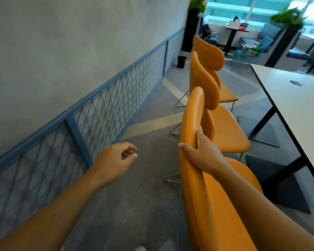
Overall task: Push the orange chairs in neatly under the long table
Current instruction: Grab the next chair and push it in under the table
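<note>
Grey speckled floor (138, 205) crossed by pale stripes fills the centre of the frame; a plain grey wall (62, 42) with a blue mesh panel (98, 109) along its foot runs down the left side. Three orange chairs stand in a row from lower centre to upper centre, their backs toward the wall and their seats toward the long table (297, 98), whose pale top and dark edge occupy the right side. Each seat stops short of the table edge, with bare floor and the table's black foot plates (265, 131) showing between.

The nearest chair (225, 205) is seen edge-on, its backrest rising through the lower centre. The right hand (203, 153) grips the rim of that backrest about halfway up: the thumb (181, 146) lies on the outer, wall-side face, and the fingers, pressed together, wrap over the rim onto the inner face. The left hand (114, 158) hangs over the floor left of centre, well apart from the chair and touching nothing; its fingers are loosely curled, with the thumb close to the forefinger tip.

The middle chair (227, 129) and the far chair (208, 51) follow just behind. At the top of the frame are two tall black planters (190, 28) (286, 42) with green plants, a small black bin (181, 61), a dark pedestal table (232, 37) and bright windows
</note>
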`<state>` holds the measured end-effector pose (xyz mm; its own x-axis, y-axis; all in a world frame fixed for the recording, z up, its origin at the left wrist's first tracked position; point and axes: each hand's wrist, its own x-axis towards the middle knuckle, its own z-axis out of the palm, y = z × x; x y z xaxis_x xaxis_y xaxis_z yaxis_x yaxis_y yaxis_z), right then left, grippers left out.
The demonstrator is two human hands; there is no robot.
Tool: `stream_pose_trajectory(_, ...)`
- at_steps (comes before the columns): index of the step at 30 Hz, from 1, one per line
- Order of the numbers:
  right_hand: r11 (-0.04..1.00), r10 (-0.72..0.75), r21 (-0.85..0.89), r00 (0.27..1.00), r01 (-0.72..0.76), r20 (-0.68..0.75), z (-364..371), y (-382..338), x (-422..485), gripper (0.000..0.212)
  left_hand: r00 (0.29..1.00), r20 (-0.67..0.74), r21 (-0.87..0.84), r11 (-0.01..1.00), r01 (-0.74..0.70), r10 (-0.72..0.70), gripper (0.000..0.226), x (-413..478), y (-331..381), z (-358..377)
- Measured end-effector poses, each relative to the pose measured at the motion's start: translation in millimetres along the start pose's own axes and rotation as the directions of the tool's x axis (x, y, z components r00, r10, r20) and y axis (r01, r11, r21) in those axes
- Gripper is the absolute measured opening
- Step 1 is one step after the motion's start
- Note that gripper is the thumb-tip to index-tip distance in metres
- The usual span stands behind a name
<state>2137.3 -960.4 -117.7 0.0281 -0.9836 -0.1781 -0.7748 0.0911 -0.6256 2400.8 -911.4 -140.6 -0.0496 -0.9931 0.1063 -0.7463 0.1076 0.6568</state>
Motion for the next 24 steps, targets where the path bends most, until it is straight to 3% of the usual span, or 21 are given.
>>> stream_pose_trajectory(5,0.992,0.102,0.068,0.995,-0.102,0.009,10,6,24,0.101,0.979,0.085,-0.037,0.982,-0.185,0.187,0.027,92,12,17)
stream_pose_trajectory(10,0.987,0.133,0.094,0.991,-0.13,-0.03,14,4,34,0.102,0.907,0.186,-0.046,0.925,-0.376,0.378,0.051,158,38,37)
stream_pose_trajectory(13,0.984,0.155,0.097,0.987,-0.151,-0.033,16,4,34,0.108,0.843,0.264,-0.054,0.88,-0.471,0.468,0.057,196,54,51)
stream_pose_trajectory(20,0.97,0.201,0.148,0.979,-0.195,-0.027,16,1,30,0.103,0.64,0.433,-0.099,0.739,-0.667,0.635,0.044,242,75,76)
stream_pose_trajectory(24,0.959,0.247,0.153,0.968,-0.24,-0.031,18,-2,30,0.101,0.534,0.482,-0.102,0.65,-0.753,0.695,0.048,265,74,89)
